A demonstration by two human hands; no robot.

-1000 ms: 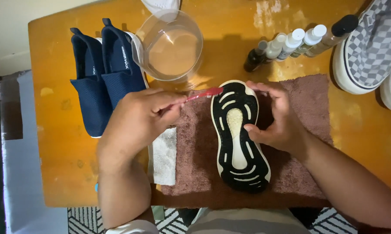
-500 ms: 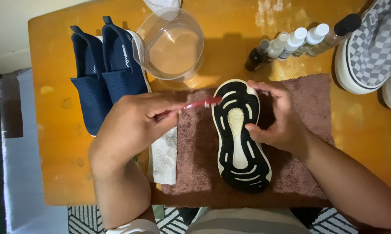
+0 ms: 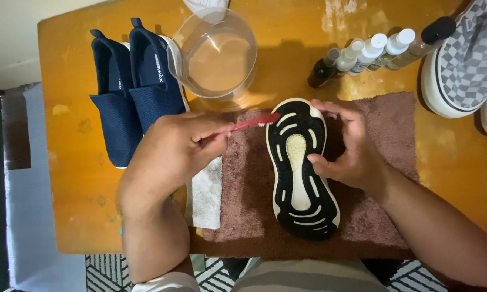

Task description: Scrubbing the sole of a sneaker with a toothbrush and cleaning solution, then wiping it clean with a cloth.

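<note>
Red toothbrush [image 3: 254, 123] pinched in left hand [image 3: 176, 154], bristle end at the toe edge of the upturned shoe [image 3: 300, 167]. Half a second ago the head sat slightly lower, off the edge; now it's up on the rim. Right hand [image 3: 348, 148] still clamped around the shoe's far side, sole up on brown towel [image 3: 386, 124]. Clear bowl [image 3: 213, 54] beyond left hand, unchanged.

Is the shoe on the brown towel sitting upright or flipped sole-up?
Sole-up: the shoe shows its black-and-white tread to the camera on the brown towel, steadied by the right hand.
</note>
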